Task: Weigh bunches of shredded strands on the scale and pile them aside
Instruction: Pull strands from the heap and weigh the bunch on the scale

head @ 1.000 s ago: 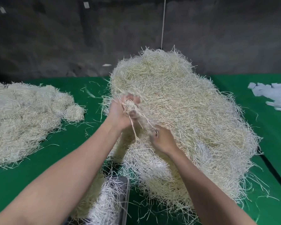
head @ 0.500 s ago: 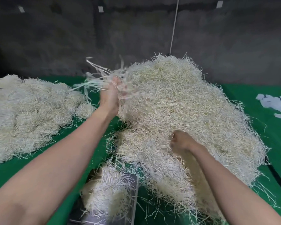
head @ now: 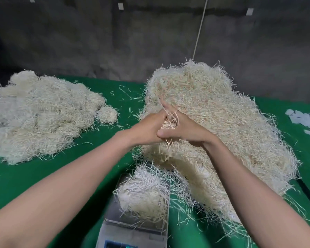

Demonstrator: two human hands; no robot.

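Both hands meet at frame centre. Left hand and right hand are curled together around one tuft of strands, held against the near face of the heap, which spreads from 12 to 4 o'clock. Scale at 6 o'clock carries a bunch on its pan. Weighed pile lies at 9 o'clock, well apart, on the green cloth. White scraps at 3 o'clock.

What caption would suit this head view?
Left hand and right hand grip a tuft before the heap; scale loaded.
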